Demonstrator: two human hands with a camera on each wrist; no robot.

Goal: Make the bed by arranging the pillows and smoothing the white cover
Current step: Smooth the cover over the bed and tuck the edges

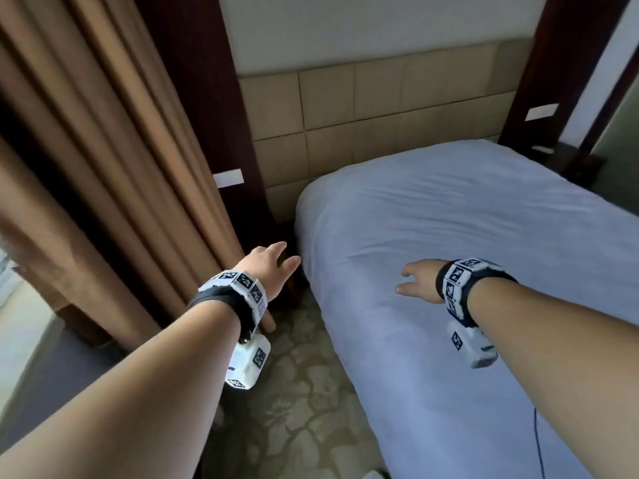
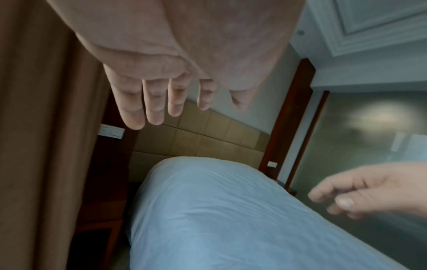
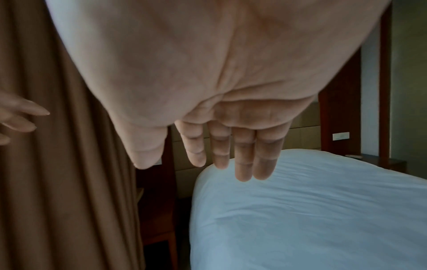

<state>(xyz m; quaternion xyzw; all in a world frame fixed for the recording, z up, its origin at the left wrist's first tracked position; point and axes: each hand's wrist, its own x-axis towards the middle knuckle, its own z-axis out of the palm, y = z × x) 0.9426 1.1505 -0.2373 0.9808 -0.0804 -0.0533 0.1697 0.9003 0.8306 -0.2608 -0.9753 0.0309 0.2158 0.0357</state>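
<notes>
White cover (image 1: 466, 219) w/ blue cord (image 1: 535, 440) (head view only)

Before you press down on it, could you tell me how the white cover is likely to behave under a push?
The cover is probably soft and floppy: shallow creases run across it. It would likely bunch ahead of a sliding palm rather than shift whole. Both hands, left and right, are open above it.

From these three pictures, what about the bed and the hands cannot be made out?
- Pillows: none shows in any view; where they are cannot be told.
- Foot of the bed: cut off by the lower edge in every view.
- Right hand over the white cover: touching it or just above, unclear in the head view.
- Left hand: its fingertips are blurred against the dark gap beside the curtain.
</notes>
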